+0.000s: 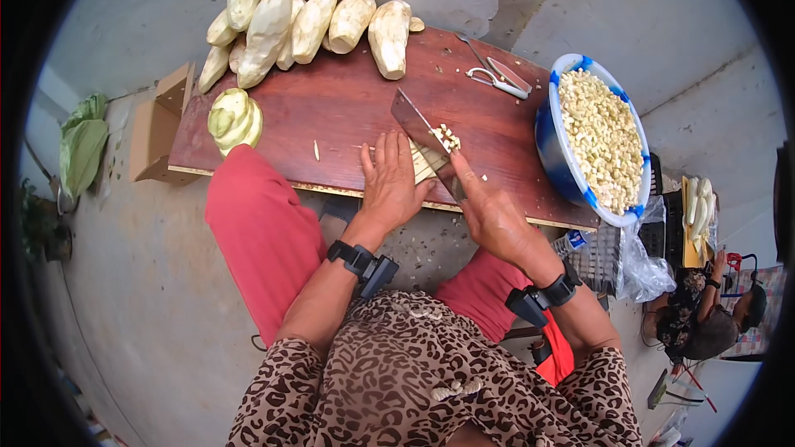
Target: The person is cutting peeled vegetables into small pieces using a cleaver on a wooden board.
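My right hand (501, 219) grips a broad cleaver (416, 122), its blade slanting up and left across pale vegetable strips (422, 167). Pressed down over the strips, my left hand (389, 182) steadies them with its fingers stretched forward and its thumb to the right. The handle and part of the strips are hidden by my hands. Small cut cubes (448, 137) cling to and lie beside the blade's right side. One loose strip (316, 150) rests on the red-brown board (331, 112), left of my left hand. A stack of pale green slices (234, 120) sits near the board's left end.
Several peeled, tuber-like vegetables (308, 29) lie along the far side. A blue-and-white basin (551, 136) full of cubes stands at the right, near a white-handled peeler (497, 83). A cardboard box (157, 136) is at the left. Another person (708, 323) sits at far right.
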A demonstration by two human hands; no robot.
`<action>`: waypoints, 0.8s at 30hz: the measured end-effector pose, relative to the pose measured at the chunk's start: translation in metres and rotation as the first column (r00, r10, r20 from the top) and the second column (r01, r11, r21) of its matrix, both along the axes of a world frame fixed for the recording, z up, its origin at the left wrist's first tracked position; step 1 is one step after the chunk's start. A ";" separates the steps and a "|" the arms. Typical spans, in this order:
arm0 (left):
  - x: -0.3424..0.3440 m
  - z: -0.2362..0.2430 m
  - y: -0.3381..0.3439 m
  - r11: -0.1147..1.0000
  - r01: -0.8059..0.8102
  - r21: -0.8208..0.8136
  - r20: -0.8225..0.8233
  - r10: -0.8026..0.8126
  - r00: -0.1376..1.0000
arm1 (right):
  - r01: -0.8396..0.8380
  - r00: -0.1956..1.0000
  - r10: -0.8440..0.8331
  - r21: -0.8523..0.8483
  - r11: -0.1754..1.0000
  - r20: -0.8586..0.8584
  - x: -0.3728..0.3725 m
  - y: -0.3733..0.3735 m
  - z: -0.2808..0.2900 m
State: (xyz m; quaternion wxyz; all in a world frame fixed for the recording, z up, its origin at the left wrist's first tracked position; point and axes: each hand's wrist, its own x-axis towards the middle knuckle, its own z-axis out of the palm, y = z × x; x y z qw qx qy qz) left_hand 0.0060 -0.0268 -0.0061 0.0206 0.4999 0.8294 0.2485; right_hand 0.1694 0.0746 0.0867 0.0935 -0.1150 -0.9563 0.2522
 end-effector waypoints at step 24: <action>-0.001 0.001 -0.007 0.999 -0.003 0.042 0.067 0.000 0.998 | 0.041 0.990 -0.051 -0.070 0.997 -0.135 -0.007 -0.001 -0.015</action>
